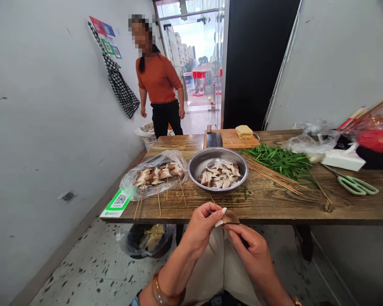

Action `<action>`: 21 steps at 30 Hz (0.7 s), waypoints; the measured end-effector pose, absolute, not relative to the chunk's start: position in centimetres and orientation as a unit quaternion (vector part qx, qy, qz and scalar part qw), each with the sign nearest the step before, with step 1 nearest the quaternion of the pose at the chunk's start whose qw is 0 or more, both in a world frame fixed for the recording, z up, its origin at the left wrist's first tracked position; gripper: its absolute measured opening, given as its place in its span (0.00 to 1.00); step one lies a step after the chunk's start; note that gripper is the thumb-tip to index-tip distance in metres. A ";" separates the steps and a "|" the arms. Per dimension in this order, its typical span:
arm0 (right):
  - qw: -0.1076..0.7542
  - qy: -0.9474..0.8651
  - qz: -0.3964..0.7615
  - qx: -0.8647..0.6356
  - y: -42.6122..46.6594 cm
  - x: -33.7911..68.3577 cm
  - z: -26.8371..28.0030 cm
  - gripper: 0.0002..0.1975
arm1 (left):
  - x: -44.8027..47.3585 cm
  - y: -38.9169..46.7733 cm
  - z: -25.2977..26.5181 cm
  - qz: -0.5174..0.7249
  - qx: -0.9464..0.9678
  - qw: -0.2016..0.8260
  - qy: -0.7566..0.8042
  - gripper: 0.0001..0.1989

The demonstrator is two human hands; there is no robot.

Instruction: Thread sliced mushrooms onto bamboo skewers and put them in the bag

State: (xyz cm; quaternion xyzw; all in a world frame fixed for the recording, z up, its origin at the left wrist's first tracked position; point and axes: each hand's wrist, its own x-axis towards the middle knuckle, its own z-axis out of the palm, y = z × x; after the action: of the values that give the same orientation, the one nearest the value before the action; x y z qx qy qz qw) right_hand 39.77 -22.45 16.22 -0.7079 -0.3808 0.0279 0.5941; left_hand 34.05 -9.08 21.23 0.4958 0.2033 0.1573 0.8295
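Observation:
In front of the table edge, my left hand point(200, 225) is closed, pinching a piece of oyster mushroom point(231, 216) with a white edge and brown cap. My right hand point(250, 246) is closed at the mushroom's lower side, its fingers on a thin bamboo skewer point(212, 199) whose tip shows beyond my left fingers. Much of the skewer is hidden. Just past my hands stands a steel bowl point(193, 180) of torn mushroom pieces point(221, 175). Left of it, skewered mushrooms point(159, 173) lie on a clear plastic bag point(127, 180), sticks pointing towards me.
Loose skewers point(274, 176) and green leaves point(277, 160) lie right of the bowl, scissors point(355, 185) farther right. A cleaver point(214, 140) and tofu sheets point(244, 131) rest on a cutting board point(231, 139). A lined bin point(150, 240) is below. A person point(159, 80) stands beyond the table.

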 end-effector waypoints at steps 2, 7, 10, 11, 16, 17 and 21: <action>0.598 -0.373 0.017 -0.709 -22.3 40.0 16.0 0.10 | 34.4 -9.2 21.1 0.155 0.507 0.822 0.208 0.12; 0.624 -0.343 0.026 -0.701 -22.4 41.2 16.2 0.11 | 35.0 -8.9 21.8 0.130 0.602 0.762 0.198 0.13; 0.652 -0.283 0.031 -0.703 -23.0 42.9 16.3 0.10 | 35.0 -7.6 23.5 0.160 0.688 0.686 0.175 0.16; 0.665 -0.248 0.033 -0.704 -23.1 43.7 16.3 0.11 | 35.1 -7.0 24.2 0.181 0.707 0.661 0.174 0.16; 0.759 -0.107 0.074 -0.638 -22.8 47.7 15.3 0.17 | 38.1 -3.8 26.9 0.238 0.761 0.576 0.181 0.13; 0.774 -0.092 0.078 -0.621 -22.6 48.3 15.1 0.18 | 39.2 -3.3 27.1 0.238 0.775 0.557 0.178 0.13; 0.795 -0.073 0.105 -0.593 -22.1 49.7 14.9 0.21 | 44.2 -2.0 26.6 0.225 0.861 0.434 0.139 0.07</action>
State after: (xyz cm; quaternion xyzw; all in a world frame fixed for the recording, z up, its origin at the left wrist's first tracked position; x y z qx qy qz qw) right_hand 49.72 -22.07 14.87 -0.5933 -0.0727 0.1052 0.7948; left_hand 44.20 -2.05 26.60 0.8611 0.1392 0.2247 0.4343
